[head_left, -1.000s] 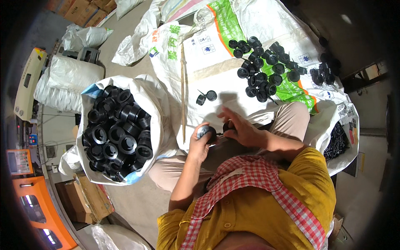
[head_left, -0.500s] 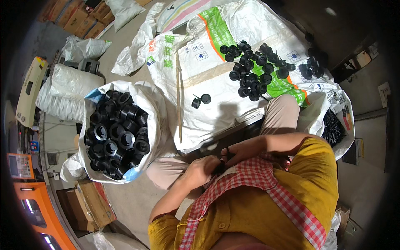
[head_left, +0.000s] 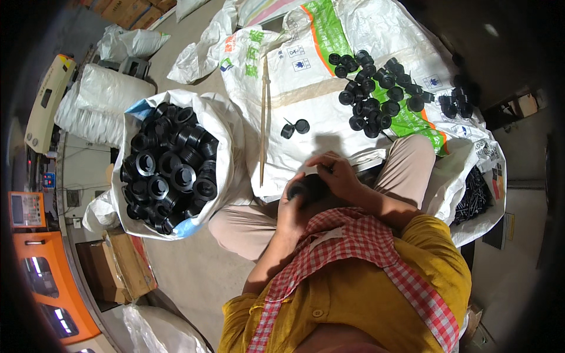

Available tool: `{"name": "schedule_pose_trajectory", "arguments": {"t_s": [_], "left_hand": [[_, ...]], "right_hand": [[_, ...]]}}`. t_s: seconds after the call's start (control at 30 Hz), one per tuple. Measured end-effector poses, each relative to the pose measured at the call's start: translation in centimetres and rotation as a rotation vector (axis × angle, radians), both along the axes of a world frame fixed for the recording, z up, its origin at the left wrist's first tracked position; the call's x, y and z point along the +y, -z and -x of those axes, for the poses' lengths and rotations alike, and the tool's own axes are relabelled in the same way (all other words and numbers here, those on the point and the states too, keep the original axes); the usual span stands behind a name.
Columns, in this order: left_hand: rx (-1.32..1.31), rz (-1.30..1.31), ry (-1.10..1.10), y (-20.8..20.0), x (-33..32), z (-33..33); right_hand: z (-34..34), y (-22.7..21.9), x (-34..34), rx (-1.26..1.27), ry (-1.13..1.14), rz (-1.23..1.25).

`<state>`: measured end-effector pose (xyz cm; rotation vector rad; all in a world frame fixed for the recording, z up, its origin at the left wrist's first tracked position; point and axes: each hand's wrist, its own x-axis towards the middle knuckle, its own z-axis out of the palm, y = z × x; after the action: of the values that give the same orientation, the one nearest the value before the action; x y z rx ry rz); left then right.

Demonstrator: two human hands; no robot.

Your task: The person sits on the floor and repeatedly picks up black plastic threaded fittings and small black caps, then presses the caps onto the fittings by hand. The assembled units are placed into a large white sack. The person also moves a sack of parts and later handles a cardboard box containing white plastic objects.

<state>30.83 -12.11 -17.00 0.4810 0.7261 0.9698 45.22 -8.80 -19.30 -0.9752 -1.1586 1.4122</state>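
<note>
My left hand (head_left: 289, 205) is wrapped around a black round plastic fitting (head_left: 311, 189) held above my lap. The fitting is blurred and partly covered by my fingers. My right hand (head_left: 339, 175) is closed against its far right side, fingers curled; whether a small piece is pinched there I cannot tell. To the left, a white woven sack (head_left: 226, 150) is full of ribbed black plastic rings (head_left: 168, 165). Ahead on a flattened sack (head_left: 294, 150) lie two black pieces (head_left: 295, 127) near me and a group of black capped fittings (head_left: 371, 109) farther right.
A thin wooden stick (head_left: 263, 129) lies along the flattened sack. At my right, an open sack holds thin black plastic pieces (head_left: 474, 197). Cardboard boxes (head_left: 126, 267) and an orange machine (head_left: 44, 282) stand at left, with stacked white bags (head_left: 109, 103) farther back.
Both hands have risen and moved forward from against my apron, bringing the black fitting into fuller view. The head view has shifted slightly.
</note>
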Motion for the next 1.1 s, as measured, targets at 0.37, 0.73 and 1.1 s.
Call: {"name": "schedule_pose_trajectory", "arguments": {"t_s": [0.37,0.73,1.1], "left_hand": [[1.895,-1.410,-0.865,-14.9,6.3,14.8],[1.565,-0.551,-0.520,-17.5,11.7,34.5],[1.083,-1.352,0.297,-8.1,6.4,7.1]], "right_hand": [[-29.0,0.1,-6.2,-1.257,0.770,-0.001],[-33.5,0.2,-6.1,-1.568,0.638,-0.138],[-1.3,18.7,22.0,-1.075,-0.251,0.052]]}}
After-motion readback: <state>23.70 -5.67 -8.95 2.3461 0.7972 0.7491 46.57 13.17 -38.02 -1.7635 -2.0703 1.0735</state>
